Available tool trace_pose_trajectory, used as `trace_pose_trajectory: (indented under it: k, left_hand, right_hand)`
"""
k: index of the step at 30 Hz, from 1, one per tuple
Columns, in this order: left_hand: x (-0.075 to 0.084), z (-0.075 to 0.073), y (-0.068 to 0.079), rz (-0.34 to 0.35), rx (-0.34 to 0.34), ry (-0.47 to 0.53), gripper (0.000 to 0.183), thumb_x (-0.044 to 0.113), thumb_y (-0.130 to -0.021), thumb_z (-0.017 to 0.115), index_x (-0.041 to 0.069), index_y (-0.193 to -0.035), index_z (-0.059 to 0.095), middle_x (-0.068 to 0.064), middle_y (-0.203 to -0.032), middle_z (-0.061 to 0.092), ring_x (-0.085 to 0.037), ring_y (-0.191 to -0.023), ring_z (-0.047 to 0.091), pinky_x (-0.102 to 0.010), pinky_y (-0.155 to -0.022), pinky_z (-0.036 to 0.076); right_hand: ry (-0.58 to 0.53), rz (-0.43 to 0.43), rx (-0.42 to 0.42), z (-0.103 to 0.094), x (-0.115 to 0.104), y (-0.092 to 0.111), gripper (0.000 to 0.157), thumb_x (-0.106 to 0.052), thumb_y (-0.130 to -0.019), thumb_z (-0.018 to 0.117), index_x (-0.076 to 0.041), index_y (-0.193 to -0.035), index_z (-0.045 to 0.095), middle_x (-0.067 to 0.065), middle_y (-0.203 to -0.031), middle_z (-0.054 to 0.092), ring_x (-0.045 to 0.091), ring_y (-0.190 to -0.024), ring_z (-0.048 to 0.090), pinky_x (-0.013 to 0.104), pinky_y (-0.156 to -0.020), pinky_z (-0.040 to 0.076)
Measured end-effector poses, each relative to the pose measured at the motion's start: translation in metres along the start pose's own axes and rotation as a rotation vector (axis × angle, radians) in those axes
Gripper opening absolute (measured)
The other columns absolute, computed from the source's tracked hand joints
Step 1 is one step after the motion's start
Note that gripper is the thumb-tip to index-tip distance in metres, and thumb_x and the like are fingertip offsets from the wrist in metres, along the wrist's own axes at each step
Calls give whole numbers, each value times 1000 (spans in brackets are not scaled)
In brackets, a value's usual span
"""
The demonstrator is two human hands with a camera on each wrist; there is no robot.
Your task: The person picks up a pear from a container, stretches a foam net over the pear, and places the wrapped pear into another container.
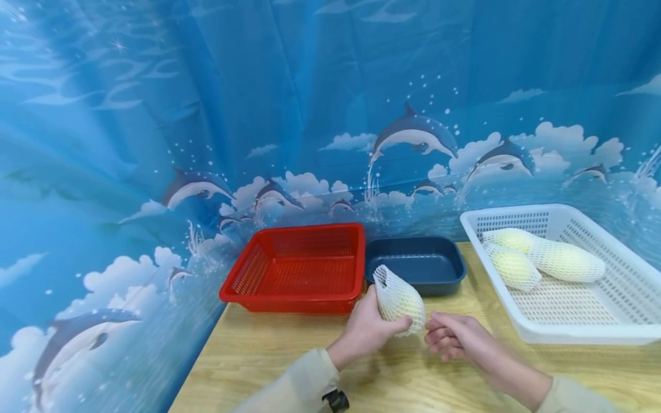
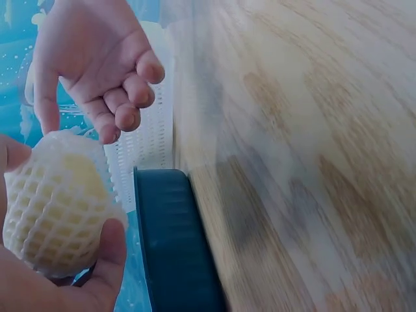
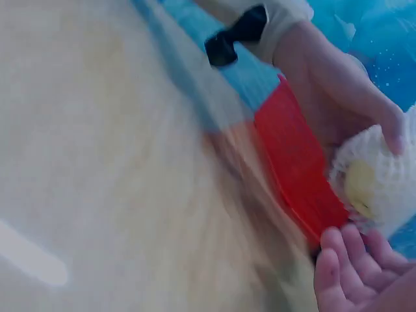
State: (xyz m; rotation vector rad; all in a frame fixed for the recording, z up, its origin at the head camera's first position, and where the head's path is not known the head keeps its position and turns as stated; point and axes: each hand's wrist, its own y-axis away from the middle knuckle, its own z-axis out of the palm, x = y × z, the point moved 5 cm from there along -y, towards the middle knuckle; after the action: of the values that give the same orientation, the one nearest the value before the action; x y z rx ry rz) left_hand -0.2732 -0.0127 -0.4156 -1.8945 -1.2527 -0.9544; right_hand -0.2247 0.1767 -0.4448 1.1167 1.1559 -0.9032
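My left hand (image 1: 368, 328) grips a pale yellow fruit in a white foam net (image 1: 400, 301), with the thumb along its near side. The net's loose, gathered end points up and away. In the right wrist view a bit of bare fruit (image 3: 359, 185) shows through the net's opening. Beside the net's other end is my right hand (image 1: 459, 338), its fingers loosely bent and holding nothing. In the left wrist view the right hand (image 2: 97, 65) has its palm in sight and its thumb close to the net; whether they touch I cannot tell.
A red basket (image 1: 296, 306) stands at the left of the wooden table (image 1: 413, 378), and a dark blue tray (image 1: 449, 287) beside it. On the right, a white basket (image 1: 583, 332) contains several netted fruits (image 1: 568, 261). A blue dolphin-print curtain (image 1: 320, 86) hangs behind.
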Motion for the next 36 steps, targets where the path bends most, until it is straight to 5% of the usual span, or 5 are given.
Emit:
trace_pose_trajectory:
  k: [5, 15, 21, 30, 36]
  left_hand:
    - [0, 1, 1, 4, 39, -14, 62, 42, -74, 83, 18, -123, 54, 8, -100, 64, -5, -87, 60, -24, -76, 52]
    - [0, 6, 2, -24, 81, 40, 59, 40, -72, 85, 22, -119, 53, 10, -99, 63, -6, -86, 60, -24, -76, 52]
    - [1, 8, 1, -36, 100, 30, 61, 41, -73, 85, 22, -121, 52, 9, -102, 62, -7, -88, 60, -24, -76, 53]
    - [1, 7, 1, -34, 88, 36, 61, 40, -73, 84, 21, -122, 53, 9, -102, 64, -6, -87, 62, -24, -76, 54]
    - [3, 9, 3, -19, 57, -5, 61, 44, -73, 83, 24, -122, 53, 11, -100, 62, -6, -88, 59, -24, -75, 52]
  right_hand:
    - [-152, -23, -190, 23, 6, 5, 37, -33, -107, 46, -4, -113, 68, 2, -100, 74, 13, -89, 71, 27, -77, 58]
    - [-155, -50, 22, 38, 6, 3, 24, -23, -104, 52, -6, -94, 66, -2, -84, 68, 11, -77, 65, 25, -70, 54]
    - [-151, 3, 41, 38, 10, 3, 24, -24, -101, 52, -9, -86, 63, 0, -80, 65, 13, -73, 63, 25, -67, 52]
    - [-116, 6, 57, 31, 14, 4, 35, -29, -101, 55, -1, -121, 58, 0, -94, 68, 13, -81, 65, 27, -69, 53]
    - [-59, 15, 83, 25, 14, 3, 33, -25, -99, 59, 2, -118, 57, 0, -85, 67, 12, -73, 63, 25, -66, 53]
